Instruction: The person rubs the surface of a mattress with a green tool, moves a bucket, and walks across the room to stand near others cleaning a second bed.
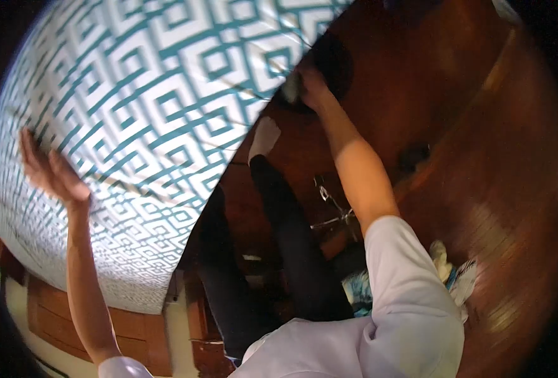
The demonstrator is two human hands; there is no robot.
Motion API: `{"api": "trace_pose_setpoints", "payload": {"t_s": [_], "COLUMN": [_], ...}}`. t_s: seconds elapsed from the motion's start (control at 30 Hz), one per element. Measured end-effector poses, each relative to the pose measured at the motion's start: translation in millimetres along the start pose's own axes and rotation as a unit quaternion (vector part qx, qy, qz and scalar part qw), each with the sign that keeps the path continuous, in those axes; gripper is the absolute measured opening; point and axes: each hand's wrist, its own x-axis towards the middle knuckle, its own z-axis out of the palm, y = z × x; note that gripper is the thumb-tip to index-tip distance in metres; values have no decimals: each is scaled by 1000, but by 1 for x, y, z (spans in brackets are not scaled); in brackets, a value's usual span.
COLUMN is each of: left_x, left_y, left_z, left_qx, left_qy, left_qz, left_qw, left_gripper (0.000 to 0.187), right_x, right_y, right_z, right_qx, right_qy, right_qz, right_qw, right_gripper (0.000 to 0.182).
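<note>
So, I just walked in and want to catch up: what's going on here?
Someone in a pale shirt has their left hand open, on or just over a teal-and-white patterned cloth. Their right hand is past the cloth's edge, beside a small pale thing; it's too dark there to tell whether they hold it.

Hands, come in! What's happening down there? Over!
Left hand open over patterned cloth, touch unclear. Right hand just past cloth's edge, grip too dark to tell. Cloth creased. Foot beyond that edge; nothing plainly blocking.
</note>
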Motion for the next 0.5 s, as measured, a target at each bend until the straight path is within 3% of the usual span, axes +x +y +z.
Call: {"api": "trace_pose_setpoints", "payload": {"t_s": [0.03,0.1,0.17,0.2,0.27,0.33,0.5], "left_x": [7,11,6,9,17,20,-21], "left_y": [9,28,25,29,30,32,5], "left_z": [0,-9,-12,-20,-33,-48,-102], "left_qx": [-34,-23,-6,1,-14,-43,-33], "left_qy": [17,-8,-34,-67,-83,-107,-194], "left_qz": [12,-128,-190,-231,-263,-290,-357], "left_qw": [999,991,981,971,961,950,913], "left_gripper": [55,53,57,60,68,67,61], "right_x": [-9,-60,-118,-121,-186,-239,-294], "right_y": [1,-18,-46,-40,-80,-117,-165], "right_z": [-7,-13,-6,-33,7,46,167], "right_qx": [-14,-35,-87,-118,-143,-183,-261], "right_qy": [-9,-30,-94,-120,-134,-231,-329], "right_qz": [-16,57,90,141,212,269,234], "right_qw": [1000,997,988,976,957,917,877], "right_gripper": [37,36,35,35,41,49,55]}}
